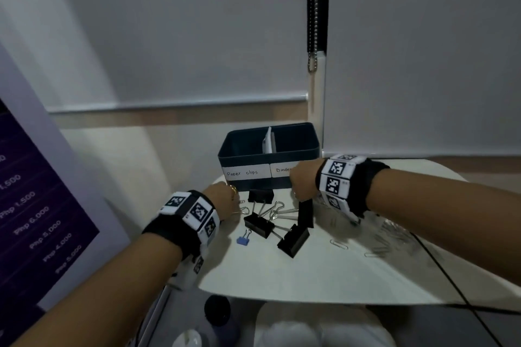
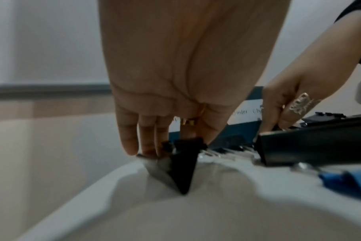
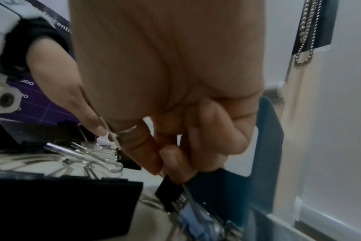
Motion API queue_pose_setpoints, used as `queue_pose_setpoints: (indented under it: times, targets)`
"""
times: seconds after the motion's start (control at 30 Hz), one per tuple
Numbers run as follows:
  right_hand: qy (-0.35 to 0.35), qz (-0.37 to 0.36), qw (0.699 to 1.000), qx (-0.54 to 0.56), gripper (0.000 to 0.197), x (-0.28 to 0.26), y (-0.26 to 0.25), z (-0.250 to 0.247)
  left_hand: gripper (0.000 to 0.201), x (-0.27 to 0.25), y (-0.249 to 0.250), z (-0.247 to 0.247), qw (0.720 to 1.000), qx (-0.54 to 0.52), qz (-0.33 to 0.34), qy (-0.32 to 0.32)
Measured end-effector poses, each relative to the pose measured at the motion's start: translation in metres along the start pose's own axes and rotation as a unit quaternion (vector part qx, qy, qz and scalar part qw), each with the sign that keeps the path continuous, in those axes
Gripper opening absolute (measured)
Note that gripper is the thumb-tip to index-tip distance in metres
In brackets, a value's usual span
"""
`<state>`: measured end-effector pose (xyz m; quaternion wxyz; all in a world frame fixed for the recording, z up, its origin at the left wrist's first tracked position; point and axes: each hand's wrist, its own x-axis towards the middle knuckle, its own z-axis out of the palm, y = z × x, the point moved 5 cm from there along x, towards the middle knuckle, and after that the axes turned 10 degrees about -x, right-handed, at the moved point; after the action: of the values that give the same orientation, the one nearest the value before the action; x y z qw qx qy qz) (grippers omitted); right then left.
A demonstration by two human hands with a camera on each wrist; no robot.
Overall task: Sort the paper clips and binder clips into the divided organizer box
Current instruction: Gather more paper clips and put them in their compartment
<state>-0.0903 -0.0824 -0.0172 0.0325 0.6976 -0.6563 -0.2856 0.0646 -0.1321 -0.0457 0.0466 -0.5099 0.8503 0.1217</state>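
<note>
The dark blue divided organizer box (image 1: pixel 298 132) stands at the table's back, with labels "Paper clips" and "Binder" on its front. My right hand (image 1: pixel 298 196) is just in front of the binder side. It pinches a large black binder clip (image 1: pixel 306 212) that hangs below the curled fingers (image 3: pixel 171 156). At the box's left front corner, my left hand (image 2: pixel 171 146) reaches down and pinches another black binder clip (image 2: pixel 183 163) that stands on its edge on the table. More black binder clips (image 1: pixel 258 224) and a small blue one (image 1: pixel 243 240) lie between my hands.
Loose paper clips (image 1: pixel 338 243) are scattered over the right part of the white table (image 1: pixel 310 276). A black cable (image 1: pixel 439 265) crosses its right side. A purple poster (image 1: pixel 33 205) leans at the left, and a beaded blind chain (image 1: pixel 313 22) hangs behind the box.
</note>
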Motion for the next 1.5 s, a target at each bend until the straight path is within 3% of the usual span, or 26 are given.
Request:
queue_pose_setpoints:
  times: [0.13,0.33,0.63,0.73,0.9,1.07,1.13,1.23,1.37,1.5]
  targets:
    - [0.027,-0.003,0.999,0.045,0.021,0.008,0.003,0.006,0.036,0.008,0.007,0.004,0.999,0.046,0.015,0.003]
    - [0.111,0.022,0.987,0.114,0.022,0.013,0.010,0.010,0.023,0.012,0.019,-0.007,0.996,0.049,0.021,0.076]
    - [0.126,-0.053,0.984,-0.116,0.018,0.002,-0.015,0.007,0.016,0.020,0.014,0.002,0.999,-0.009,0.009,0.040]
    - [0.112,-0.051,0.984,-0.127,0.017,0.001,-0.014,0.008,0.019,0.012,0.014,0.006,0.998,-0.058,-0.005,0.021]
    - [0.116,-0.049,0.988,-0.086,0.009,-0.002,-0.008,0.010,0.009,0.005,0.006,0.003,0.981,-0.191,-0.021,0.038]
    - [0.189,-0.023,0.981,0.037,0.021,-0.009,0.011,-0.007,0.005,-0.006,0.003,-0.013,0.937,-0.322,0.009,0.137]
    - [0.172,-0.018,0.985,0.025,0.023,-0.007,0.012,-0.006,0.008,-0.011,0.006,-0.028,0.926,-0.318,0.047,0.197]
    - [0.131,-0.033,0.991,0.009,0.020,-0.003,0.008,0.002,0.013,-0.016,0.011,-0.059,0.887,-0.343,0.084,0.297]
    - [0.123,-0.035,0.991,-0.032,0.016,-0.004,0.003,0.002,0.016,-0.007,0.009,-0.088,0.852,-0.340,0.069,0.392]
    - [0.128,-0.059,0.987,-0.075,0.034,-0.005,-0.001,0.001,0.019,0.014,0.003,-0.090,0.849,-0.338,0.028,0.405]
